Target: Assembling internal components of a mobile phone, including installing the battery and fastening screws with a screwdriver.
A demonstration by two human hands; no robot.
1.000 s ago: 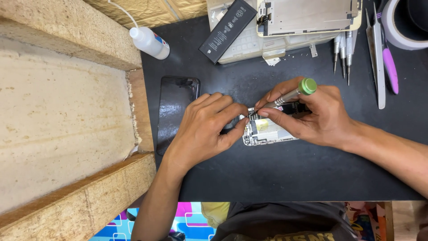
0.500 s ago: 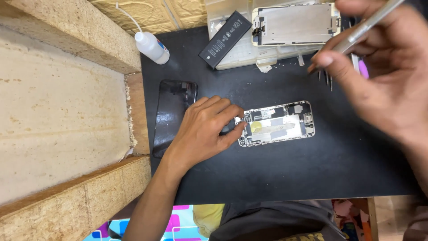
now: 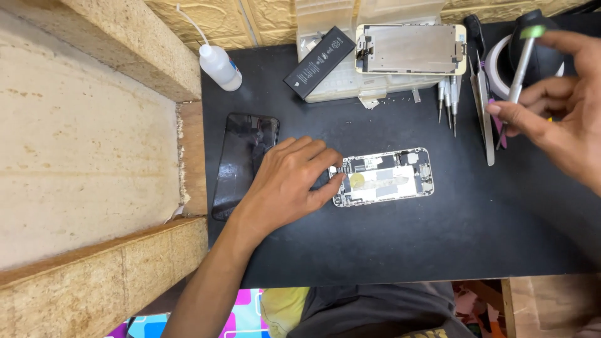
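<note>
While the left hand [image 3: 285, 184] rests flat on the black work mat [image 3: 388, 250], its fingertips press on the left end of the opened phone body [image 3: 383, 177], fingers loosely together and grasping nothing. That phone body lies near the middle of the mat, its long axis running left to right with a slight upward tilt toward the right. It is a thin rounded rectangle, face open, showing a pale metal frame, silvery shielding plates, dark circuit sections and a small round yellowish patch near the left hand.

The right hand [image 3: 557, 116] is raised at the right edge of view, well apart from the phone body, pinching a slim metal screwdriver [image 3: 519, 69] with a green cap between thumb and fingers; its shaft slopes down and left.

Beside the left hand lies a glossy black phone [image 3: 241, 163]. At the mat's far edge are a black rectangular battery [image 3: 319, 61], a detached screen panel [image 3: 410, 49] with its metal back up, and a white squeeze bottle [image 3: 219, 66].
</note>
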